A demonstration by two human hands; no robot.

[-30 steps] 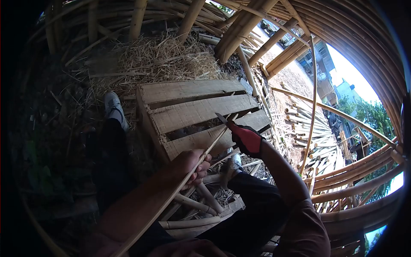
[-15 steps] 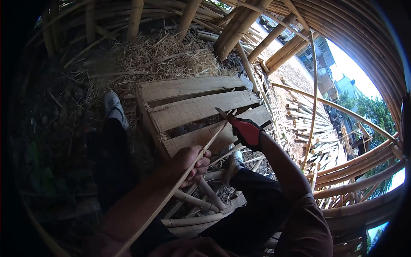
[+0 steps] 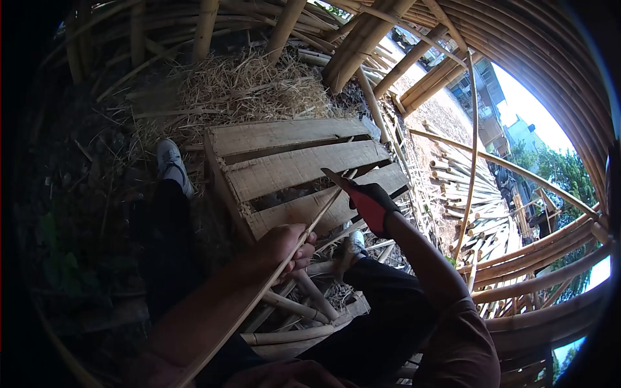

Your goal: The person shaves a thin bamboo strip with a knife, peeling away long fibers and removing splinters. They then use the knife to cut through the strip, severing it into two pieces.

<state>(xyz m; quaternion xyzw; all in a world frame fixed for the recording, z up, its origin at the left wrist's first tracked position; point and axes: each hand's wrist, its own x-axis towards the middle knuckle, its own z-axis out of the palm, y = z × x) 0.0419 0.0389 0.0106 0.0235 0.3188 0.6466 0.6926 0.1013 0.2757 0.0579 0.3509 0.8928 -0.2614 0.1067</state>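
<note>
My bare left hand (image 3: 283, 251) is wrapped around a long, thin bamboo strip (image 3: 249, 306). The strip runs from the lower edge of the view, along my left forearm, up to my right hand. My right hand (image 3: 373, 205), in a red and black glove, grips a knife (image 3: 334, 177). Its blade points up and left, at the far end of the strip; whether it cuts in there I cannot tell. The knife's handle is mostly hidden by the glove. Both hands are above or beside a slatted wooden crate (image 3: 294, 167).
Dry shavings (image 3: 259, 90) lie heaped behind the crate, near upright bamboo posts (image 3: 359, 52). Cut bamboo poles (image 3: 475, 194) are stacked on the right. Crossed bamboo pieces (image 3: 304, 302) sit between my legs. My shoe (image 3: 171, 158) stands left of the crate.
My right hand and the knife have shifted slightly, and the glove's back has turned more into view. My left hand stays closed on the strip, almost in place.
</note>
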